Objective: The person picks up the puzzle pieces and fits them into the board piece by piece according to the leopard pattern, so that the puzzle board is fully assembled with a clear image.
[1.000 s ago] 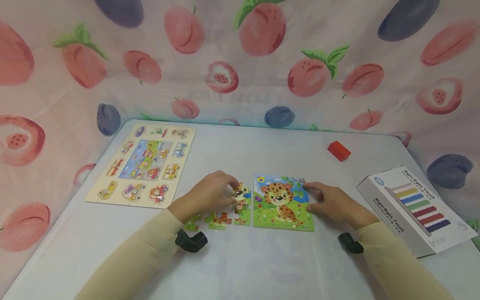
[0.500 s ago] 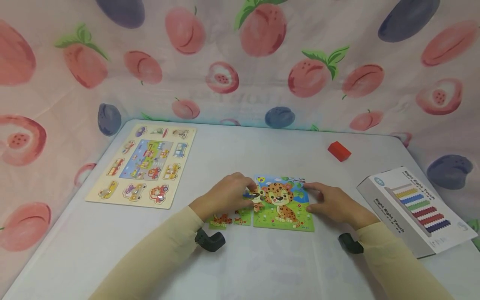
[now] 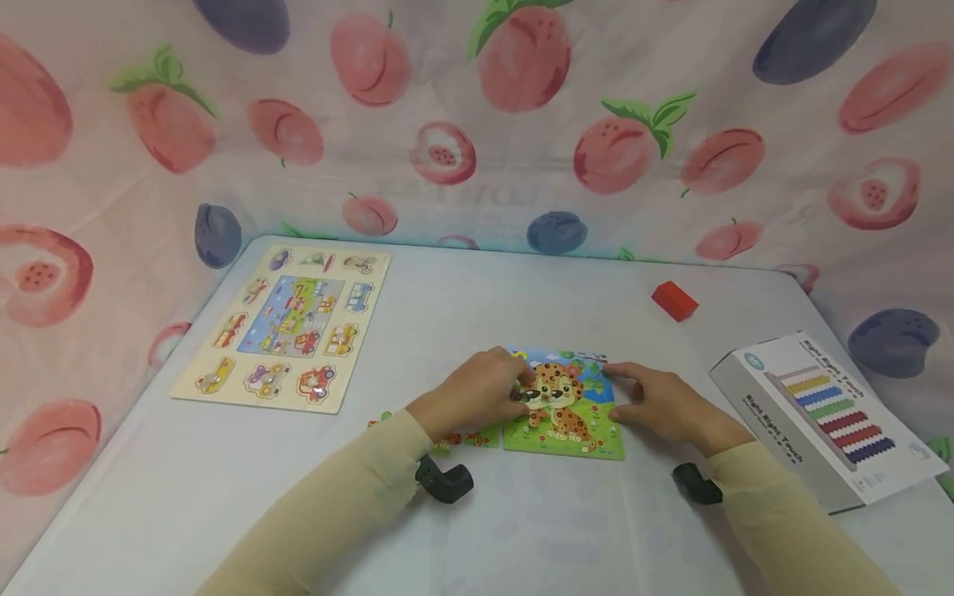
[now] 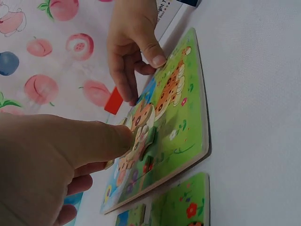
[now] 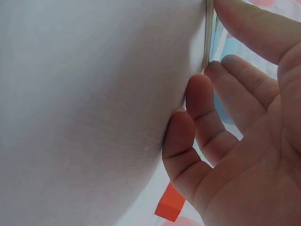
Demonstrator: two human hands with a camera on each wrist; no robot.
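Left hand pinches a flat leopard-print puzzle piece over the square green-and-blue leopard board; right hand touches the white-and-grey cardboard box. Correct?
Not the last part: the right hand touches the right edge of the board, not the box, per the head view. The left hand pinching the piece over the board stands.

The left hand [image 3: 477, 393] hid part of the nine-o'clock edge of the leopard board [image 3: 570, 439] and of the pinched piece [image 3: 532, 399]. Toward eight o'clock, loose pieces [image 3: 484, 437] lay partly covered. The left sleeve [image 3: 320, 517] ran out of frame at seven o'clock.
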